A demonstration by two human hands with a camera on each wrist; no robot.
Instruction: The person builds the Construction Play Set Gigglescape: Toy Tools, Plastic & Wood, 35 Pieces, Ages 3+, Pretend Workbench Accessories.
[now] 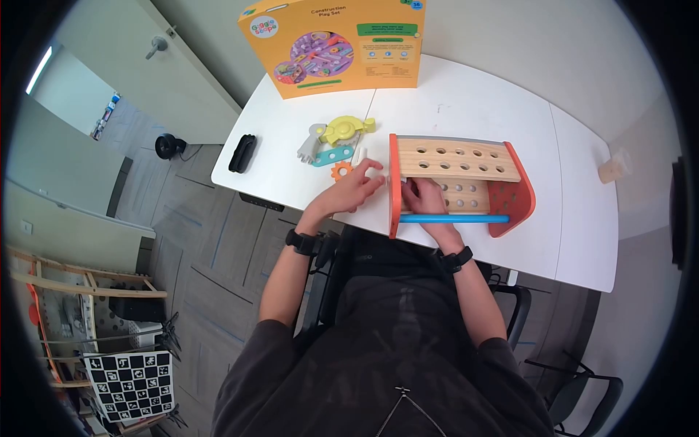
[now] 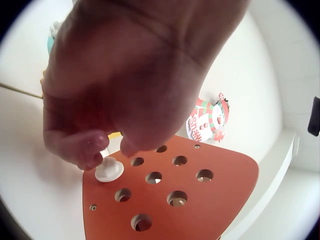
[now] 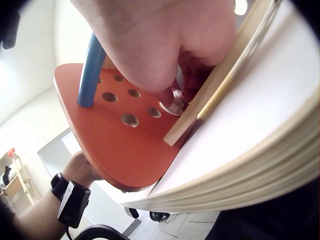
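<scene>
Dark cloth of the person's shirt [image 1: 364, 349] fills the bottom centre of the head view, with both forearms reaching up to a white table [image 1: 473, 95]. Right of centre stands a toy workbench [image 1: 470, 159], its perforated wooden top set between two red end panels, with a blue rod [image 1: 455, 218] along the near side.

At centre, the left hand [image 1: 349, 193] is beside the outer face of the workbench's left panel, fingers partly bent. Its fingertips meet a white knob [image 2: 109, 171] near the panel's left edge in the left wrist view; I cannot tell whether they grip it. The right hand [image 1: 426, 197] reaches under the wooden top, its fingers bent and pinching a white disc [image 3: 173, 104] against the panel's inner face, in the middle of the right wrist view.

Left of the workbench, around the upper centre, lie an orange gear [image 1: 340, 172], a teal strip [image 1: 333, 156], a yellow piece [image 1: 344, 131] and a grey claw [image 1: 312, 142]. Farther left lies a black tray [image 1: 242, 153]. An orange box [image 1: 397, 73] stands at the top, and a cup [image 1: 615, 167] at the right edge of the table.
</scene>
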